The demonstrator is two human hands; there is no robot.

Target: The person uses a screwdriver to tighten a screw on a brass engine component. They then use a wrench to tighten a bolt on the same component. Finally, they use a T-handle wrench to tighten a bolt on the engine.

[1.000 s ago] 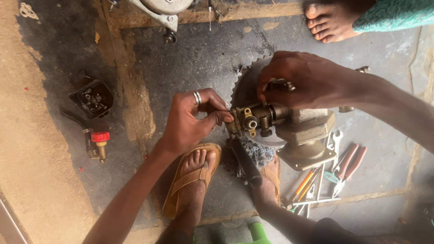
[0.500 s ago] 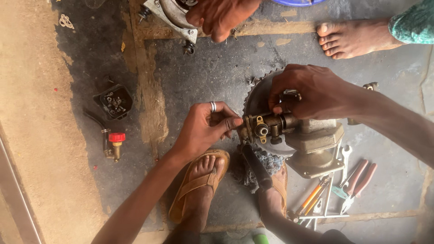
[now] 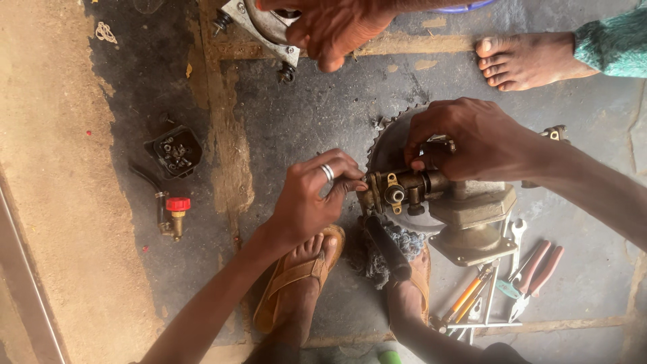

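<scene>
We work over a dark, oil-stained concrete floor (image 3: 303,114), our sandalled feet planted at the bottom of the view. The grey pump housing (image 3: 472,216) sits on the floor in front of us, with a toothed sprocket (image 3: 387,145) behind it. Our right hand (image 3: 472,138) rests on top of the housing, its fingers closed on a small fitting there. Our left hand (image 3: 313,199), a ring on one finger, pinches the end of the brass valve body (image 3: 391,192), which juts from the housing's left side. Another person's hand (image 3: 337,27) holds a metal part at the top edge. Pliers (image 3: 536,269) and screwdrivers (image 3: 468,296) lie to the right; a red-capped brass valve (image 3: 172,216) lies well apart on the left.
</scene>
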